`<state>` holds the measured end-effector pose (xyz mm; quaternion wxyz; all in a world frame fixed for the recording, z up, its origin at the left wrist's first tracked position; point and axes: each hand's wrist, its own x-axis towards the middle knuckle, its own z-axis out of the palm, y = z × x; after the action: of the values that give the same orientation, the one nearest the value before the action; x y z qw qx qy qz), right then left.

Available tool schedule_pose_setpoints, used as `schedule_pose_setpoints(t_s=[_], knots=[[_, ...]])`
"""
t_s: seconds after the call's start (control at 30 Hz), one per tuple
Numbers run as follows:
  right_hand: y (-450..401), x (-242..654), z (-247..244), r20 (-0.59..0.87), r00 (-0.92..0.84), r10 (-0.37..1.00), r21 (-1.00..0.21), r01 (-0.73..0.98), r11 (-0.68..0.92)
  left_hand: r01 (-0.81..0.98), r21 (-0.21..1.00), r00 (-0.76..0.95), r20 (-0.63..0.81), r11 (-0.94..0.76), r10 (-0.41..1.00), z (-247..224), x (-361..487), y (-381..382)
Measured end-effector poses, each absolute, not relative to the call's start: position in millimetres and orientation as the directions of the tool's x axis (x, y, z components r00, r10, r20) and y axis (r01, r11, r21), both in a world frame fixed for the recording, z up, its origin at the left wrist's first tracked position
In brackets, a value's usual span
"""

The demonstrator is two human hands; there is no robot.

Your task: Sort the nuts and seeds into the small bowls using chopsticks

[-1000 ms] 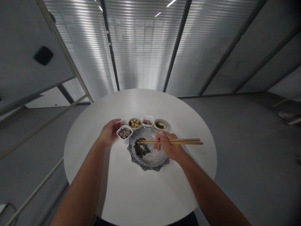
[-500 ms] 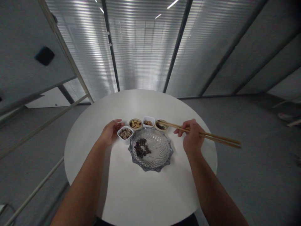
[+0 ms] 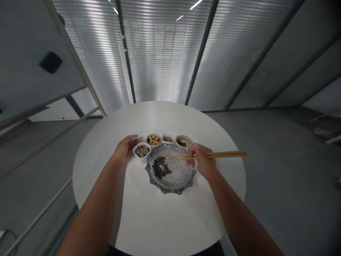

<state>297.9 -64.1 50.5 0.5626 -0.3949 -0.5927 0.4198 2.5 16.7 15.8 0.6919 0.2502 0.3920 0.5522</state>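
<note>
Wooden chopsticks [image 3: 229, 154] are held in my right hand [image 3: 204, 160], their tips over the glass plate [image 3: 183, 174] near a cluster of small dark pieces [image 3: 160, 168] on its left side. Whether the tips pinch anything is too small to tell. My left hand [image 3: 126, 149] rests on the table with fingers apart, beside a white square bowl of striped seeds [image 3: 142, 151]. Behind the plate stand a round bowl of pale nuts [image 3: 153, 140], a white bowl of brown nuts [image 3: 168, 137] and a round bowl with a few dark pieces [image 3: 183, 141].
The round white table [image 3: 160, 217] carries all the dishes. A pale metal frame [image 3: 74, 57] with a grey board stands at the left. Blinds [image 3: 162, 64] and dark window posts rise behind the table.
My right hand has moved left and slightly down, carrying the chopstick tips from the right round bowl to above the glass plate. My left hand has stayed in place.
</note>
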Motion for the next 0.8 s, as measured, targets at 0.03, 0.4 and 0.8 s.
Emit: schedule_pose_setpoints(t_s=[0.03,0.4,0.8], knots=[[-64.0,297.5,48.1,0.328,-0.085,0.941,-0.943,0.025,0.331,-0.57,0.777,0.086,-0.269,0.269,0.959,15.6,2.6,16.8],[-67.0,298.7,48.0,0.322,-0.222,0.921,-0.916,0.174,0.362,-0.566,0.784,0.079,-0.255,0.254,0.964,18.1,3.2,14.1],[-70.2,293.7,48.4,0.322,-0.293,0.9,-0.877,0.267,0.4,-0.578,0.774,0.063,-0.275,0.26,0.959,18.1,2.8,14.8]])
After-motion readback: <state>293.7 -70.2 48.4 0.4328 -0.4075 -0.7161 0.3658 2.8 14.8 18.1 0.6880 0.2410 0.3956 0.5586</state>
